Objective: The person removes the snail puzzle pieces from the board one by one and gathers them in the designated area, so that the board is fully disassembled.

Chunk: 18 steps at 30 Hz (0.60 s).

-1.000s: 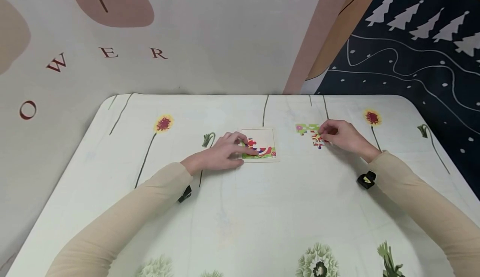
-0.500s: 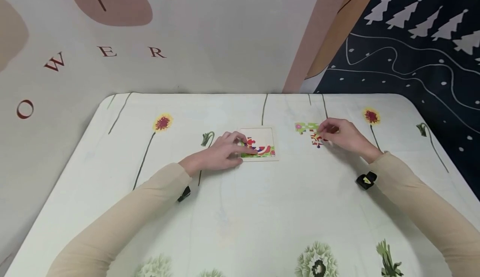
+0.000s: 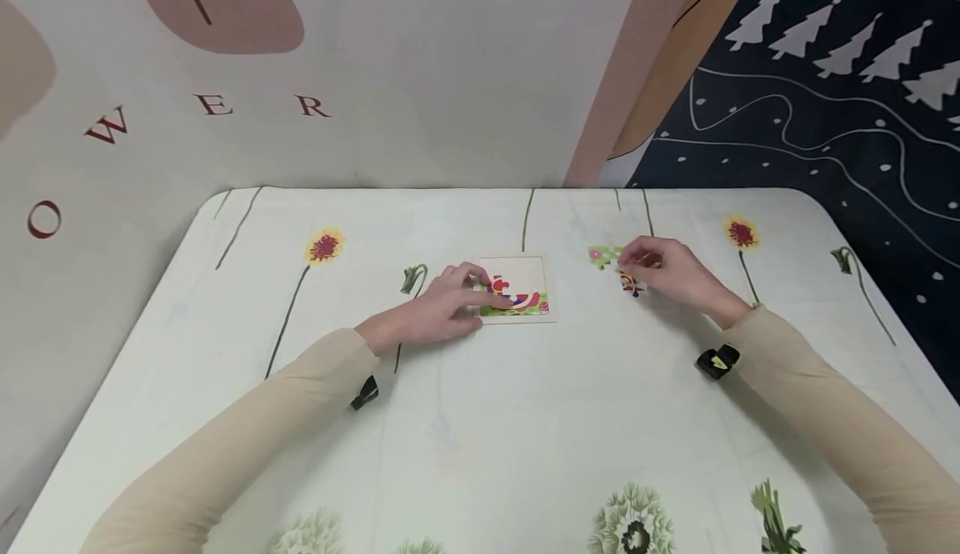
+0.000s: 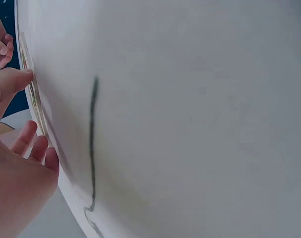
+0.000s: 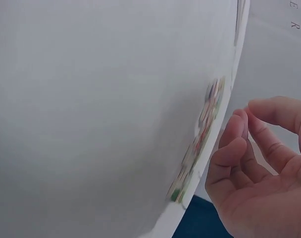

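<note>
A square puzzle tray (image 3: 525,269) lies flat on the table. Colourful jigsaw pieces (image 3: 534,302) fill its bottom strip and part of its left side. My left hand (image 3: 442,304) rests over the tray's left part with its fingers spread and extended, hiding that corner. To the right, my right hand (image 3: 663,271) hovers over loose jigsaw pieces, green (image 3: 602,256) and red-and-white (image 3: 632,283), covering some of them. In the right wrist view its fingers bend and the fingertips come together above the loose pieces (image 5: 207,119); whether a piece is between them is unclear.
A white tablecloth (image 3: 450,421) printed with flowers covers the table. Behind it hangs a pale curtain-like backdrop (image 3: 450,79) with letters, and a dark panel (image 3: 795,146) with white trees stands at the right. Each wrist wears a black device (image 3: 717,361).
My right hand has shifted slightly left over the loose pieces, now covering the right-hand green one. My left hand has stayed on the tray.
</note>
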Each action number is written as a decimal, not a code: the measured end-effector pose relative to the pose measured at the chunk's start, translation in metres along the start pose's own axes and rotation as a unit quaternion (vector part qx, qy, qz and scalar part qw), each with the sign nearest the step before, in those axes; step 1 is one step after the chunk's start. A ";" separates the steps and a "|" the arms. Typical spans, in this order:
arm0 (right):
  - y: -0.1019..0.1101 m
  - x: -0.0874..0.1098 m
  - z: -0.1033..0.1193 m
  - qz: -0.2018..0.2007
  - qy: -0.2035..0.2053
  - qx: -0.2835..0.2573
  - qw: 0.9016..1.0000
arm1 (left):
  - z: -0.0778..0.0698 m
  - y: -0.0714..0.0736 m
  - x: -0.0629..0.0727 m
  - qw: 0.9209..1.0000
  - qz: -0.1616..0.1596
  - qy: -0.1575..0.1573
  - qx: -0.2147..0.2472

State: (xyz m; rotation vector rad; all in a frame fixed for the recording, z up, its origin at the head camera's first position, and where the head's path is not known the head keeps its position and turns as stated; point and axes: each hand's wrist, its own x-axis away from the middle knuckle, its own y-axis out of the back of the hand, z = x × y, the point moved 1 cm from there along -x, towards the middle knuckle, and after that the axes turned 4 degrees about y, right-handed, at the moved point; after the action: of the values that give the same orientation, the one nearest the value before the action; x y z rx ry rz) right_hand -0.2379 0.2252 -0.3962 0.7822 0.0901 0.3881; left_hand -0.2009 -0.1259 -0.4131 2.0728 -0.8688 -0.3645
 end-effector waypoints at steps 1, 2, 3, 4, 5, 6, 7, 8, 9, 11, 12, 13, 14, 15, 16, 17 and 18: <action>-0.001 -0.001 0.001 0.000 0.001 0.000 1.000 | 0.001 0.000 0.001 1.000 -0.002 0.000 0.005; -0.002 -0.002 0.002 -0.001 0.004 -0.001 1.000 | 0.002 0.001 0.002 1.000 -0.004 0.000 0.007; -0.003 -0.003 0.003 -0.001 0.006 -0.002 1.000 | 0.003 0.001 0.003 1.000 -0.006 0.000 0.010; -0.004 -0.003 0.004 -0.001 0.010 -0.003 1.000 | 0.004 0.001 0.004 1.000 -0.009 0.001 0.014; -0.004 -0.004 0.005 0.000 0.013 -0.004 1.000 | 0.006 0.001 0.006 1.000 -0.011 0.000 0.015; -0.005 -0.005 0.006 0.002 0.015 -0.008 1.000 | 0.007 0.002 0.006 1.000 -0.013 -0.001 0.017; -0.006 -0.006 0.007 0.003 0.017 -0.011 1.000 | 0.008 0.002 0.008 1.000 -0.013 0.001 0.020; -0.007 -0.007 0.009 0.004 0.019 -0.015 1.000 | 0.009 0.002 0.008 1.000 -0.014 0.003 0.022; -0.008 -0.009 0.009 0.004 0.021 -0.021 1.000 | 0.011 0.003 0.009 1.000 -0.014 0.004 0.026; -0.012 -0.011 0.012 0.007 0.023 -0.033 0.999 | 0.012 0.004 0.010 0.999 -0.013 0.007 0.029; -0.014 -0.013 0.013 0.007 0.025 -0.038 0.999 | 0.012 0.005 0.011 0.999 -0.010 0.010 0.031; -0.016 -0.014 0.015 0.007 0.027 -0.039 0.999 | 0.012 0.005 0.011 0.999 -0.008 0.012 0.033; -0.018 -0.016 0.017 0.006 0.030 -0.040 0.999 | 0.013 0.006 0.011 0.999 -0.007 0.011 0.033; -0.020 -0.017 0.019 0.006 0.032 -0.040 0.999 | 0.012 0.006 0.011 0.999 -0.006 0.010 0.035; -0.022 -0.019 0.021 0.006 0.035 -0.038 0.999 | 0.012 0.007 0.011 0.999 -0.005 0.010 0.034; -0.024 -0.020 0.023 0.005 0.038 -0.036 0.999 | 0.012 0.007 0.011 0.999 -0.004 0.010 0.036; -0.026 -0.022 0.026 0.004 0.041 -0.036 0.998 | 0.012 0.007 0.011 0.999 -0.004 0.008 0.035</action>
State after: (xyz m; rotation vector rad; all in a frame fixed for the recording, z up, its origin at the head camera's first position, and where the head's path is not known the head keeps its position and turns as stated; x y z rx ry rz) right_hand -0.2441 0.1831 -0.3980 0.6956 0.1496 0.4297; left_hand -0.2028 -0.1435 -0.4144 2.1416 -0.8747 -0.3248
